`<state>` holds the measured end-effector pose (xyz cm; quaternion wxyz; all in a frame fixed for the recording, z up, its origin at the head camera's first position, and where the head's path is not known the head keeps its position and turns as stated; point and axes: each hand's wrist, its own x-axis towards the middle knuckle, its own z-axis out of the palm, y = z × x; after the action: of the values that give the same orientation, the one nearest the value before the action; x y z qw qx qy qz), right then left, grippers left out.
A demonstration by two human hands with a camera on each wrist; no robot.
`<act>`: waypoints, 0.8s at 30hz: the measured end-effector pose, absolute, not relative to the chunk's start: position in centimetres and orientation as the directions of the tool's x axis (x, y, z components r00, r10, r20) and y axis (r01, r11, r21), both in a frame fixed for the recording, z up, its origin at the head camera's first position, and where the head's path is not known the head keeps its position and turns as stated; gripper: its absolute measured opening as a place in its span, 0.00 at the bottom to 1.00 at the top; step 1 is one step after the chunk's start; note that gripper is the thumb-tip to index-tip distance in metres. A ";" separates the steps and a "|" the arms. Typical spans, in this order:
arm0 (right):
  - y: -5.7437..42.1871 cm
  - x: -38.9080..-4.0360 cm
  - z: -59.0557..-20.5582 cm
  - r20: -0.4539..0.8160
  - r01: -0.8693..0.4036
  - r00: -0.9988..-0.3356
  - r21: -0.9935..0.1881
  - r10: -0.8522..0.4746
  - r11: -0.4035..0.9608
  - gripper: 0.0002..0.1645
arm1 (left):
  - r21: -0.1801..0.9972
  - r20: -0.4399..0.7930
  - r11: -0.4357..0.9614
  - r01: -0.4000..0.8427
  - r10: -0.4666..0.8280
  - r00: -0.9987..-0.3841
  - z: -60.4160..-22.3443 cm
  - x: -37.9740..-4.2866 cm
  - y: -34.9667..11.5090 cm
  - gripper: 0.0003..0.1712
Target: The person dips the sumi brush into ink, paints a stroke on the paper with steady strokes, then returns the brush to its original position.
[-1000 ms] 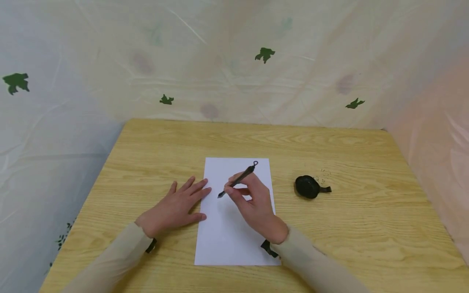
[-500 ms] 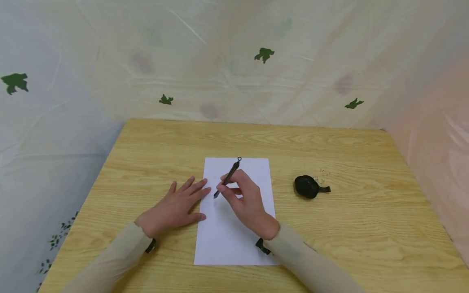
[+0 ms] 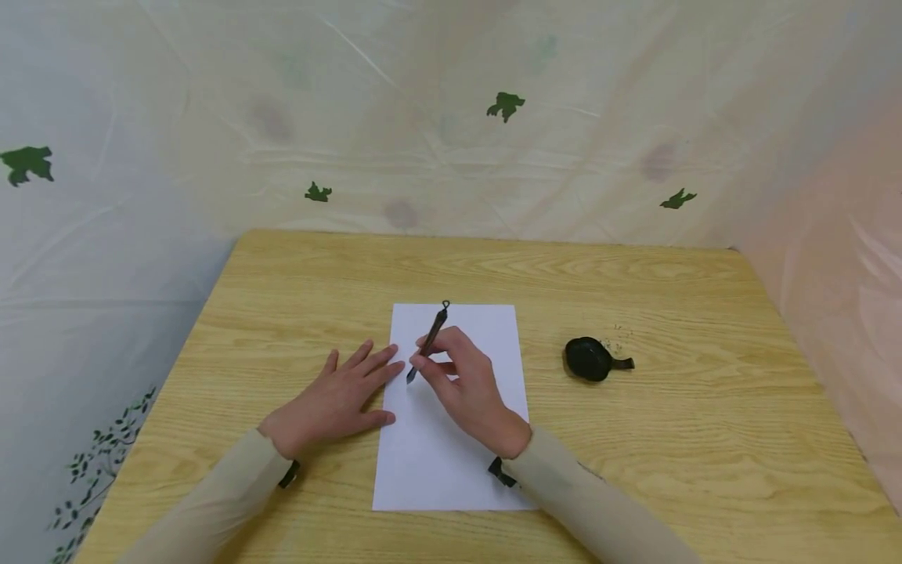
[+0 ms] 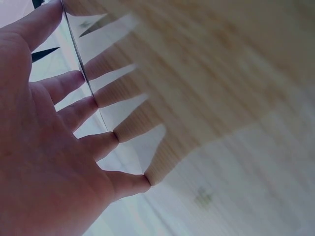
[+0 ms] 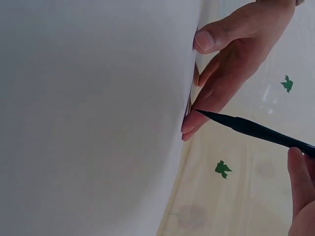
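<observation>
A white sheet of paper (image 3: 423, 470) lies upright on the wooden table. My left hand (image 3: 331, 403) rests at its left edge with fingers spread, the fingertips on the paper; the left wrist view shows the same hand (image 4: 54, 132) from the palm side. Above the sheet, my right hand (image 3: 475, 384) pinches a calligraphy brush (image 3: 432, 333) between thumb and fingers. The brush has a dark handle with a loop on top and slants, tip down, close to the left fingertips. In the right wrist view the brush (image 5: 251, 129) shows a pointed dark tip; whether it touches the paper I cannot tell.
To the right of the paper stands a small black dish (image 3: 588, 359) with a short handle, beside faint marks on the wooden table (image 3: 669, 454). Pale curtains (image 3: 423, 117) with green bird shapes hang behind the table and at both sides.
My right hand has moved left with the brush, and the brush has turned more upright, its tip now nearer the paper's left edge. The left hand has stayed in place.
</observation>
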<state>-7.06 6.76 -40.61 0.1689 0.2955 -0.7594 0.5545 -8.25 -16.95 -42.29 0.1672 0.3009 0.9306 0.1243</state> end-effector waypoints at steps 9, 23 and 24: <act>6.6 -7.2 -40.6 0.582 -0.637 -0.767 -0.740 -0.271 0.215 0.18 | 0.335 -0.236 0.786 0.520 0.604 -0.761 -42.2 -8.3 -17.0 0.46; 6.7 -7.0 -40.6 0.564 -0.629 -0.771 -0.746 -0.294 0.219 0.17 | 0.338 -0.219 0.777 0.532 0.614 -0.758 -42.1 -8.2 -17.2 0.44; 6.8 -7.0 -40.7 0.565 -0.630 -0.771 -0.745 -0.295 0.218 0.17 | 0.339 -0.217 0.775 0.533 0.615 -0.758 -42.1 -8.2 -17.2 0.44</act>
<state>-7.05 6.76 -40.67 0.1531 0.3021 -0.7653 0.5474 -8.21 -17.19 -42.08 0.1598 0.3092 0.9285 0.1292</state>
